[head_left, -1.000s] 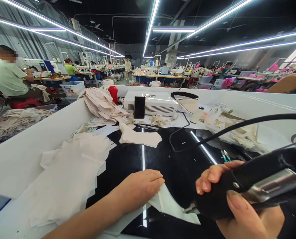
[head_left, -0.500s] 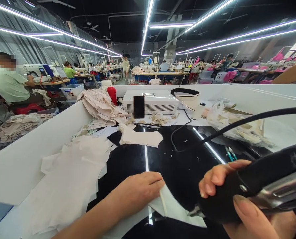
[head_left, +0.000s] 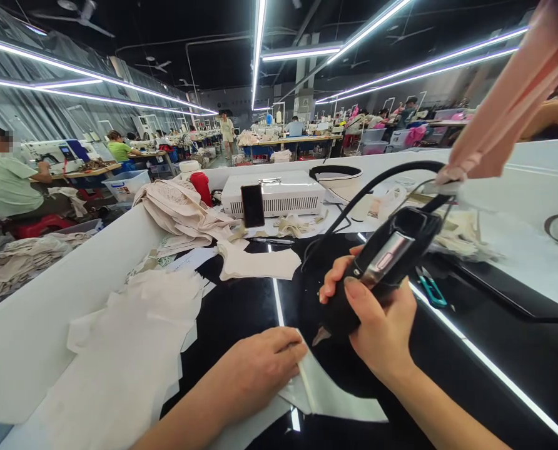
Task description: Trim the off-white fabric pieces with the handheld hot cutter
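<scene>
My left hand (head_left: 255, 365) rests low on the black tabletop (head_left: 241, 306), its fingers together and closed on the upper edge of a pale fabric piece (head_left: 335, 397). A raised seam or fold runs along that piece near my fingertips. Wrapped around a black corded hand tool (head_left: 354, 300) is my right hand (head_left: 382, 331), thumb on the near side. The tool has a silver panel, and its small metal tip (head_left: 321, 336) points down left, above the fabric and apart from it. A pink cloth strip (head_left: 504, 119) hangs at the tool's cord. My left thumb is hidden.
Stacked pale fabric pieces (head_left: 129, 344) lie at left, with one cut piece (head_left: 260, 262) beyond my hands. Behind stand a phone (head_left: 253, 206) and a white vented box (head_left: 283, 194). Teal snips (head_left: 431, 287) lie at right. White side walls (head_left: 72, 294) border the table.
My right hand has lifted the tool off the fabric and moved it up and left, turning it more upright. The pink strip has come into view. My left hand stays on the fabric.
</scene>
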Available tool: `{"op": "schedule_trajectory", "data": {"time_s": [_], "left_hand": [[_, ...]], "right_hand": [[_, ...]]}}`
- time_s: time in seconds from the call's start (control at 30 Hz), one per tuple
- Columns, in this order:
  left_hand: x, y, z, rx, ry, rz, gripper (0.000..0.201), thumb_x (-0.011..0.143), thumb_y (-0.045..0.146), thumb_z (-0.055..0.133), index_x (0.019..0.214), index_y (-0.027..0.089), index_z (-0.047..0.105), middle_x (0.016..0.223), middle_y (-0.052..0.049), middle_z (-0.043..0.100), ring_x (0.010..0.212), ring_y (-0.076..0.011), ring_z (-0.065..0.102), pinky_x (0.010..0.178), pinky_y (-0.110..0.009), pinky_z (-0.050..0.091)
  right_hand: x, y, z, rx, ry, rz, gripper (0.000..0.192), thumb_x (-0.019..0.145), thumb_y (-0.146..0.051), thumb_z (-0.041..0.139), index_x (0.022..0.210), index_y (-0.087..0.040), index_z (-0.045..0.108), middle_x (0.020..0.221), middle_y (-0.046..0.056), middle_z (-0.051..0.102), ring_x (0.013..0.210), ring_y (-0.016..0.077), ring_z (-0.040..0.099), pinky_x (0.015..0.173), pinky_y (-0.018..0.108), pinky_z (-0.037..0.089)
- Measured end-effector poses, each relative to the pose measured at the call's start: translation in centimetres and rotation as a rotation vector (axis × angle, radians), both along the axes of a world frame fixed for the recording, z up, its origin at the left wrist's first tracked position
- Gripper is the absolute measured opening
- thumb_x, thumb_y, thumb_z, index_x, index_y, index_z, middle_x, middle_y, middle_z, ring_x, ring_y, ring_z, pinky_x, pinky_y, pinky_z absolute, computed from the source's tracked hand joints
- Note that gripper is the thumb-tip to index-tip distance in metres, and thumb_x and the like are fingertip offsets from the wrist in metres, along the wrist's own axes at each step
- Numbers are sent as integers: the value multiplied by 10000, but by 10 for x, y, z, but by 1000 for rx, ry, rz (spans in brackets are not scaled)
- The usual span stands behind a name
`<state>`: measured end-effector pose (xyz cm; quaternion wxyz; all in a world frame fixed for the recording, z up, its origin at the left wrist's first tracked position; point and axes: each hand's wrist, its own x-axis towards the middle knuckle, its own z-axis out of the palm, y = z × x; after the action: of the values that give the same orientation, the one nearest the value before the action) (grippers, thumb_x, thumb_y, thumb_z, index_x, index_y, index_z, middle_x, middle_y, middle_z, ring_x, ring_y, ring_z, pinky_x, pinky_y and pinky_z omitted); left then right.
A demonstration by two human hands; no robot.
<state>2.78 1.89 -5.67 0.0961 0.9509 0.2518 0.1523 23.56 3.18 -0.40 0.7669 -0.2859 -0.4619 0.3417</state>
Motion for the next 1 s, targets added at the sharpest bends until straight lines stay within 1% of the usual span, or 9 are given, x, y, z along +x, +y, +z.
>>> {"op": "schedule_trajectory", "data": {"time_s": [0.13,0.27,0.43,0.53,0.7,0.83,1.0], "left_hand": [[1,1,-3,46,-18,-17,211,1209,234,533,1359,163,663,1410,-129,749,1366,-260,744,1194,-363,636],[1,1,-3,68,-13,-9,223,1224,248,495,1359,179,659,1411,-109,754,1364,-237,744,1178,-330,640],[2,1,-4,122,-48,-17,213,1218,245,517,1340,159,669,1366,-106,767,1316,-233,766,1133,-339,671],[1,1,-6,140,-74,-17,194,1205,229,556,1343,156,673,1359,-100,770,1307,-225,768,1124,-331,675],[2,2,-9,167,-88,-20,186,1211,236,558,1332,165,680,1344,-93,776,1292,-216,770,1087,-306,683],[1,3,-7,151,-83,-29,177,1212,224,559,1300,157,696,1338,-94,781,1278,-208,774,1087,-292,681],[0,2,-3,101,-90,-30,174,1211,230,565,1318,173,690,1366,-87,768,1283,-203,772,1128,-293,661]], "right_hand": [[-3,4,-3,-2,5,2,385,914,-416,944,1156,-282,676,885,-47,722,635,151,686,590,291,624],[-6,5,-1,1,8,8,369,919,-388,929,1168,-287,676,884,-51,719,633,149,681,586,286,633],[-9,7,-2,29,-10,9,325,929,-340,900,1165,-295,680,880,-52,716,627,145,675,578,285,625],[-10,7,-4,20,-24,13,310,933,-316,886,1167,-291,685,888,-45,724,635,147,682,581,287,618],[-11,7,-4,33,-52,-19,280,941,-263,845,1156,-290,669,868,-49,723,616,142,673,570,281,612],[-9,4,-2,15,-50,-18,250,950,-249,830,1136,-291,669,872,-49,722,624,139,677,579,276,623],[-4,-5,-3,17,11,15,310,931,-313,895,1159,-295,685,886,-49,725,636,140,693,584,267,643]]}}
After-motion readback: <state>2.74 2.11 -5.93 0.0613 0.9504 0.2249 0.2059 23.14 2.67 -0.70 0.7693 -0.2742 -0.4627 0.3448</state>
